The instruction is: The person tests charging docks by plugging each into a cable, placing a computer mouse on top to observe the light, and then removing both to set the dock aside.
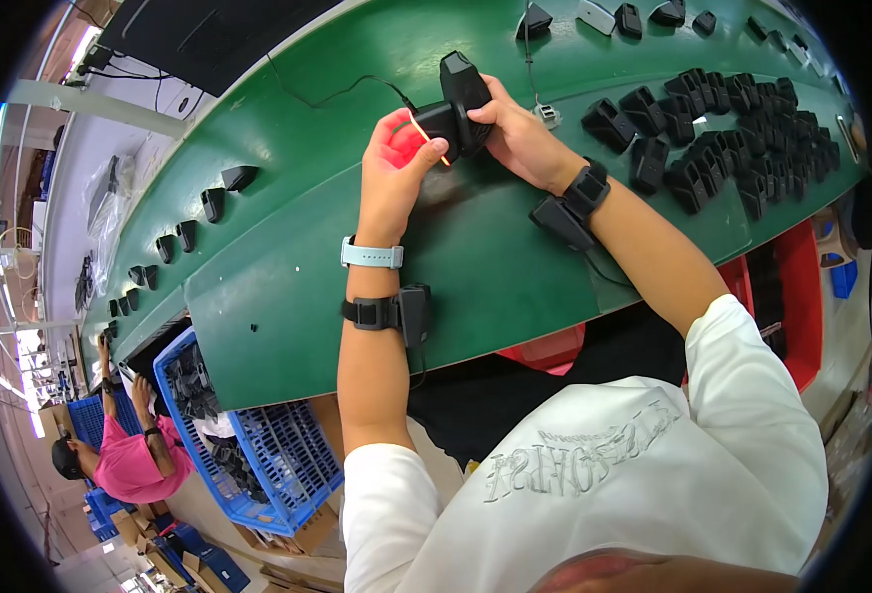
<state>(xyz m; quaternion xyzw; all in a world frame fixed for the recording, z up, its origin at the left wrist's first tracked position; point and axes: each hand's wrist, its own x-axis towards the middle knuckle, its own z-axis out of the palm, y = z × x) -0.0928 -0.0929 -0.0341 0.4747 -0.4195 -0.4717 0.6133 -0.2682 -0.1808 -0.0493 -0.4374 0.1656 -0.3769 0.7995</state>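
Observation:
Both hands hold a black plastic device (467,91) above the green bench. My left hand (392,180) closes on its left part, where a thin strip (419,127) glows orange-red and casts red light on the fingers. My right hand (523,138) grips the device's right side, thumb across its front. From its upper left a thin black cable (345,95) runs off toward the back of the bench. Several similar black housings (651,163) stand in close rows to the right of my right hand.
More black units line the left (214,205) and far right edges of the green bench (288,287). A small grey connector (547,116) hangs on a cable. Blue crates (283,450) with black parts stand at lower left, a red bin (800,296) at right. A person in pink (144,460) works at far left.

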